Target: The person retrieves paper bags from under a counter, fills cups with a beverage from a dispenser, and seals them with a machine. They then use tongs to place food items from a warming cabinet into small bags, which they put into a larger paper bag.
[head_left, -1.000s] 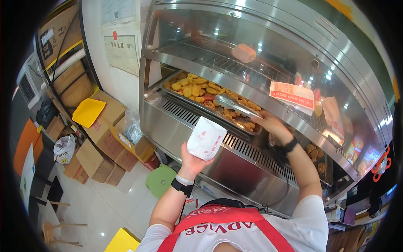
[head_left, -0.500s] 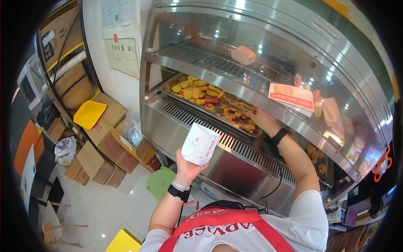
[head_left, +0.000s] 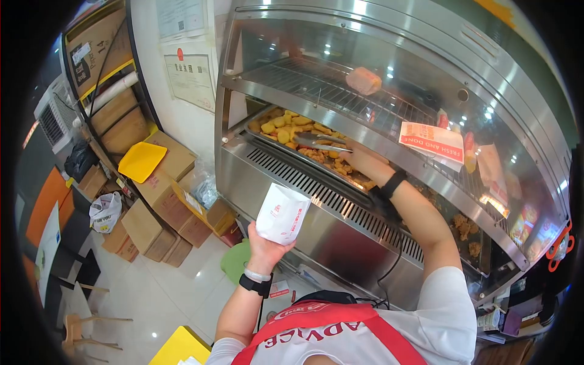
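In front of the warming cabinet, my left hand [head_left: 269,248] grips a white paper bag [head_left: 283,214] with red print, held upright by its lower part. My right hand [head_left: 367,164] reaches into the cabinet's lower level, closed around metal tongs [head_left: 323,143]. The tips of the tongs are over yellow, nugget-like pieces [head_left: 286,123] at the left of a metal tray [head_left: 342,182]. Smaller brown fried pieces [head_left: 315,157] lie nearer my hand in that tray. Whether the tongs grip any piece cannot be made out.
On the upper wire rack [head_left: 298,75] lie a wrapped item [head_left: 364,80] and a printed paper sleeve [head_left: 432,145]. Fried chicken [head_left: 465,226] sits lower right. A black cable [head_left: 398,261] hangs down the front. Cardboard boxes [head_left: 155,237] and a green stool [head_left: 236,261] stand left.
My right hand has moved the tongs left, from the brown pieces toward the yellow ones. My left hand still holds the paper bag, slightly lower and further left. The camera view has shifted a little.
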Tool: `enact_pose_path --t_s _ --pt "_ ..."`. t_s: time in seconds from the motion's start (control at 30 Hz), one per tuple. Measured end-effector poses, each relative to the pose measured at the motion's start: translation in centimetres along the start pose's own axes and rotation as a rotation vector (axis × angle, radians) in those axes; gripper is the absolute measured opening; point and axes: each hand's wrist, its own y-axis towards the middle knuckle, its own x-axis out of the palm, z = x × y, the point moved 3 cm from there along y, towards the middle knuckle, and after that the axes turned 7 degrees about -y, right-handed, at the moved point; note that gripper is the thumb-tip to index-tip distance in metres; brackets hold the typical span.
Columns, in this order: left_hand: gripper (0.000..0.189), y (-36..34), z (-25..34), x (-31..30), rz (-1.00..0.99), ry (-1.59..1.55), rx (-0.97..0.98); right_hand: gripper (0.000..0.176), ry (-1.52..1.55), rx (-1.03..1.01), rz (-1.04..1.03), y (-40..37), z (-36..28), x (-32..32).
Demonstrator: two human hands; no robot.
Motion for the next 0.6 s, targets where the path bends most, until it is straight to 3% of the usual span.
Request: enact_pose_path --t_s 0.07,0.2,0.43,0.6 --pt "0.059 -0.2 0.0 0.3 -0.001 0.020 -0.009 0.036 -0.211 -0.078 -0.025 -0.1 -1.4 0.3" --pt "0.060 0.7 0.3 0.5 -0.019 0.035 -0.018 0.033 -0.334 -0.109 0.004 3.4 -0.3 2.7" --pt "0.059 0.3 0.7 0.1 -0.018 0.025 -0.003 0.033 -0.254 -0.147 0.021 3.2 0.3 2.3" --pt "0.059 0.5 0.5 0.6 -0.035 0.008 -0.030 0.033 -0.396 -0.173 0.024 3.1 -1.5 2.6"
